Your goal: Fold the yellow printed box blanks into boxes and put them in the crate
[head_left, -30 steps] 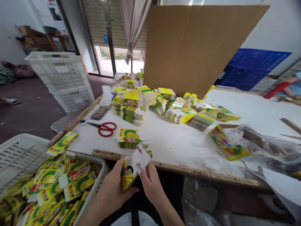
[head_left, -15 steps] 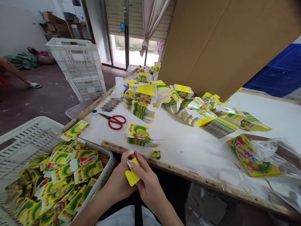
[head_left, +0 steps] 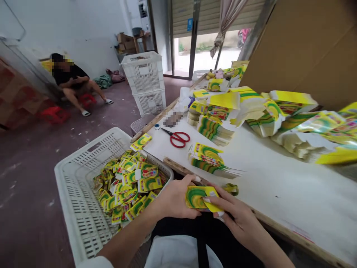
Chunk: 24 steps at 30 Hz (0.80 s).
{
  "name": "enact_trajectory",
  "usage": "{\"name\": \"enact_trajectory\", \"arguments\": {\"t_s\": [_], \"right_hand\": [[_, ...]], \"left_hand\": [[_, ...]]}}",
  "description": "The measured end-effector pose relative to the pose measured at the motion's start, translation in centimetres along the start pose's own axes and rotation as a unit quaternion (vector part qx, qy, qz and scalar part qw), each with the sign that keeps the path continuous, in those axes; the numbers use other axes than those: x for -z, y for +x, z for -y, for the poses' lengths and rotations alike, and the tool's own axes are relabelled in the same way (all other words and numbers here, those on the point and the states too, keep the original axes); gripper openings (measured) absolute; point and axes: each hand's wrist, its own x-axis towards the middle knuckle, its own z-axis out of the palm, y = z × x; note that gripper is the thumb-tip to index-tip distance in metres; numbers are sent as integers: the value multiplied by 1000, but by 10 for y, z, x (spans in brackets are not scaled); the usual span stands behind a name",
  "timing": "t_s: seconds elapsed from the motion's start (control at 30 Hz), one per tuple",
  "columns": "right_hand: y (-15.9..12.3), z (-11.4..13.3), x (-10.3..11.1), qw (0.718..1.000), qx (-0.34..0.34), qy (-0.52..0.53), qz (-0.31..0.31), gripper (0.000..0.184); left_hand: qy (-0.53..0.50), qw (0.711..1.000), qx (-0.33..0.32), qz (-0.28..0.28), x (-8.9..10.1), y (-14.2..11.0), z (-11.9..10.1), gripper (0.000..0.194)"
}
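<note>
My left hand (head_left: 174, 199) and my right hand (head_left: 237, 216) both grip a small yellow and green folded carton (head_left: 199, 197) just in front of the table's wooden front edge (head_left: 178, 168). The left fingers wrap its left end; the right fingers press along its top and right end. Right behind it on the white table (head_left: 267, 178) lies a short stack of flat cartons (head_left: 209, 158) of the same print. To my left stands a white plastic crate (head_left: 83, 193) holding several folded cartons (head_left: 128, 186).
Red-handled scissors (head_left: 177, 137) lie on the table's left part. Large piles of flat cartons (head_left: 251, 111) fill the table's back, before a tall cardboard sheet (head_left: 306, 48). Stacked white crates (head_left: 146, 82) stand on the floor. A person (head_left: 72, 82) sits by the far wall.
My view has swung left and lower. The carton, earlier upright with white flaps showing, now lies flat and closed between both hands, held nearer the crate.
</note>
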Motion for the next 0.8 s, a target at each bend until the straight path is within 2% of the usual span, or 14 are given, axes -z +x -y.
{"name": "enact_trajectory", "arguments": {"t_s": [0.1, 0.2, 0.23, 0.3, 0.37, 0.4, 0.5, 0.57, 0.7, 0.77, 0.8], "right_hand": [[3, 9, 5, 1000, -8, 14, -7, 29], [10, 22, -10, 995, -44, 58, -66, 15], [12, 25, -16, 991, -56, 86, -83, 18], [15, 28, -27, 981, -70, 148, -106, 40], [15, 25, -28, 974, -80, 172, -126, 62], [15, 21, -25, 973, -86, 166, -137, 65], [12, 2, -10, 968, -123, 126, -178, 51], [13, -12, -2, 963, -140, 117, -196, 44], [18, -23, 4, 966, -169, 81, -177, 46], [20, -24, 8, 966, -179, 59, -176, 50], [20, -25, 12, 965, -183, 50, -179, 50]], "left_hand": [[14, 1000, -22, -1, -3, -2, -5, 70], [22, 997, -53, -43, -8, -5, -10, 60], [21, 997, -53, -53, -7, -8, -10, 59], [44, 997, -30, -52, 3, -15, -3, 55], [123, 991, 30, -44, 22, -25, 15, 47], [192, 977, 74, -48, 32, -31, 28, 44], [273, 945, 161, -79, 50, -49, 74, 33], [286, 941, 174, -56, 43, -57, 104, 28], [285, 946, 144, 47, -2, -61, 150, 55], [294, 942, 149, 69, -18, -62, 167, 68], [301, 938, 157, 71, -20, -63, 176, 75]]}}
